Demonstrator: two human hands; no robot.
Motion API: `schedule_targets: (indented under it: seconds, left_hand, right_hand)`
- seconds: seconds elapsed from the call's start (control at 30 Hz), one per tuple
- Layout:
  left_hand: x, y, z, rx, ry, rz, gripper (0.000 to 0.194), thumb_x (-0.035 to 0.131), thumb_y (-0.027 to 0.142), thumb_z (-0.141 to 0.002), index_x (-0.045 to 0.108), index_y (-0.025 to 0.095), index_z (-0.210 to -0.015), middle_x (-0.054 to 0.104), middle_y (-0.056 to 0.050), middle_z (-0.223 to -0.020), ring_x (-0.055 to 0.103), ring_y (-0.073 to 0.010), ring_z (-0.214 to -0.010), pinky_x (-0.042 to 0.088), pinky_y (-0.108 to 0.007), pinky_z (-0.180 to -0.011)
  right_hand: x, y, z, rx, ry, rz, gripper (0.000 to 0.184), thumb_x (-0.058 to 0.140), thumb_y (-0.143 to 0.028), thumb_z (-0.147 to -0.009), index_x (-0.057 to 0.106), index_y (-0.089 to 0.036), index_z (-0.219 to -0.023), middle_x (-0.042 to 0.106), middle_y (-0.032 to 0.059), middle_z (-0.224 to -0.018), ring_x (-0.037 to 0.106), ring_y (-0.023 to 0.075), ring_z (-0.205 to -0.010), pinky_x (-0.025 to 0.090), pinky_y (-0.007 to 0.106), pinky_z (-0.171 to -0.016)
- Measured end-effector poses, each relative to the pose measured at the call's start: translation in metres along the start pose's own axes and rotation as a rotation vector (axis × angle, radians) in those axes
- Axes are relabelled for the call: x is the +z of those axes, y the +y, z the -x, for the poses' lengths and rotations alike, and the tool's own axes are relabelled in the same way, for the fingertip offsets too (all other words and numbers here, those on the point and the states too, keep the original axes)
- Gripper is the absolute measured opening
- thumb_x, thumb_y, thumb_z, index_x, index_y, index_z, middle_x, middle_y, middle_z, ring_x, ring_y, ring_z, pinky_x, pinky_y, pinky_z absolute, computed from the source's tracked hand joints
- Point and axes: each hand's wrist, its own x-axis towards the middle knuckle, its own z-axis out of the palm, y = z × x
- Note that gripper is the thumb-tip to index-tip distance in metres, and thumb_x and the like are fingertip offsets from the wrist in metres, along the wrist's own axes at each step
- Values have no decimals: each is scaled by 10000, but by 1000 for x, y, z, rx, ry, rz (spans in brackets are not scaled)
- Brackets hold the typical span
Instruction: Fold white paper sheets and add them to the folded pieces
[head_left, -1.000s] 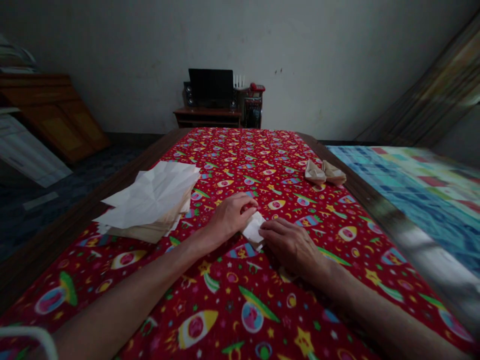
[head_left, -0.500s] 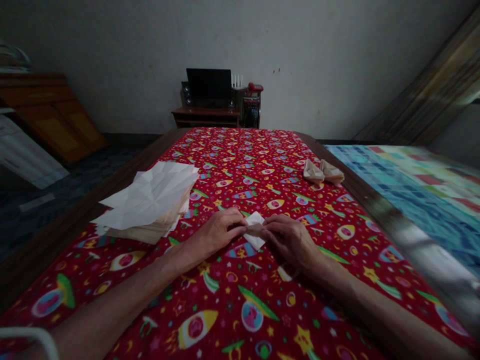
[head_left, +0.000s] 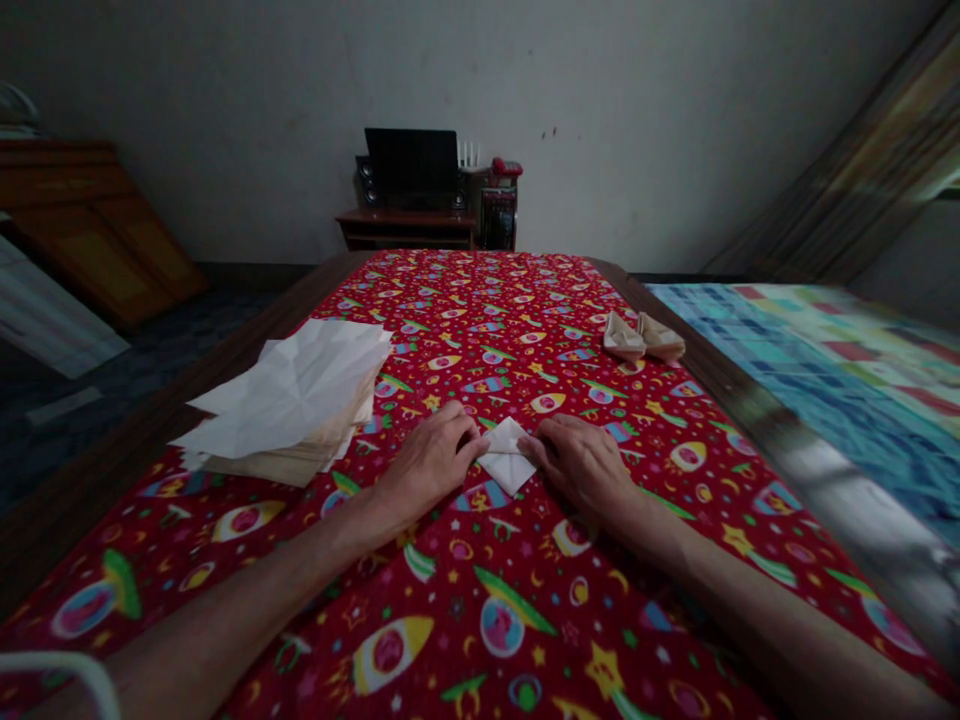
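A small white folded paper [head_left: 511, 470] lies flat as a diamond on the red patterned cloth [head_left: 465, 590], with a fold crossing its upper part. At its left corner my left hand [head_left: 436, 447] pinches the edge between thumb and curled fingers. My right hand [head_left: 583, 455] presses the right corner in the same way, thumb on the paper. To the left lies a stack of creased paper sheets [head_left: 300, 385], white on top and tan beneath. Two folded tan paper shapes [head_left: 624, 338] stand farther off on the right.
The cloth covers a dark wooden table [head_left: 247, 340]. Beyond its far end are a monitor [head_left: 412, 160] and a red telephone [head_left: 506, 168]. A bed with a checked cover [head_left: 757, 360] is on the right, a wooden cabinet [head_left: 97, 230] on the left.
The paper's raised middle flap now lies flat, with a crease across the diamond. Both hands have shifted slightly outward to its side corners. The whole view has moved a little.
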Motion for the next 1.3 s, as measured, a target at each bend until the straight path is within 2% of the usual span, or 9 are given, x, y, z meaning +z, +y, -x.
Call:
schedule_targets:
  seconds: [0.13, 0.37, 0.57, 0.63, 0.77, 0.87, 0.93, 1.07, 1.3]
  left_hand:
    - [-1, 1, -1, -50, -4, -15, 197, 596, 270, -826, 550, 167, -664, 499, -5, -796, 536, -149, -758, 407, -274, -694]
    - [-1, 1, 0, -30, 20, -59, 187, 592, 248, -822, 523, 175, -664, 497, -10, -802, 534, -161, -779, 429, -284, -704]
    - [-1, -2, 3, 0, 36, -49, 102, 606, 209, -810, 541, 181, -737, 515, -9, -818, 541, -169, -797, 452, -289, -706]
    - [0, -2, 4, -4, 55, -34, 55, 612, 190, -805, 559, 181, -821, 526, -13, -859, 543, -174, -827, 464, -299, -737]
    - [1, 0, 6, 101, 112, -82, 369, 576, 152, -836, 509, 225, -1191, 509, -50, -1076, 499, -198, -1025, 446, -342, -891]
    - [-1, 4, 8, 301, 37, -232, 318, 501, 188, -899, 550, 303, -1191, 481, -35, -1236, 422, -227, -1133, 398, -400, -957]
    - [-2, 7, 9, 383, -37, -307, 278, 483, 203, -911, 590, 302, -1148, 482, -11, -1298, 381, -244, -1171, 378, -429, -977]
    - [-5, 9, 12, 409, -110, -332, 360, 465, 126, -899, 558, 264, -1218, 492, -6, -1339, 347, -246, -1217, 360, -428, -1008]
    - [-6, 2, 17, 411, -131, -259, 541, 449, -13, -815, 506, 260, -1278, 510, -3, -1345, 330, -242, -1279, 318, -452, -1054]
  right_hand:
    - [-3, 0, -3, 14, -86, -8, 308, 456, -357, -919, 555, -182, -685, 582, 25, -679, 507, 128, -608, 331, 251, -586]
    - [-6, -2, -6, 39, -116, 6, 314, 462, -385, -912, 566, -182, -695, 584, 31, -674, 519, 139, -616, 330, 252, -581]
    - [-7, -4, -6, 50, -138, 18, 313, 471, -387, -908, 568, -191, -685, 590, 29, -692, 523, 143, -632, 326, 254, -581]
    - [-7, -4, -5, 52, -141, 13, 305, 477, -382, -906, 575, -191, -690, 595, 31, -702, 531, 147, -649, 331, 255, -594]
    - [-6, -5, -6, 63, -143, 6, 281, 503, -373, -892, 584, -192, -693, 589, 23, -685, 525, 143, -630, 319, 253, -571]
    - [-5, -5, -6, 54, -148, -6, 259, 509, -354, -888, 583, -189, -701, 591, 24, -701, 526, 143, -633, 319, 252, -566]
    - [-5, -4, -5, 41, -124, -21, 244, 507, -344, -887, 582, -186, -716, 594, 29, -712, 532, 148, -651, 334, 253, -583]
    - [-5, -1, -4, 32, -125, -41, 243, 500, -343, -887, 560, -184, -714, 588, 29, -699, 516, 141, -628, 342, 250, -582]
    - [-13, 9, -3, 108, -205, -31, 206, 528, -325, -867, 585, -189, -723, 609, 23, -680, 534, 139, -614, 327, 248, -556]
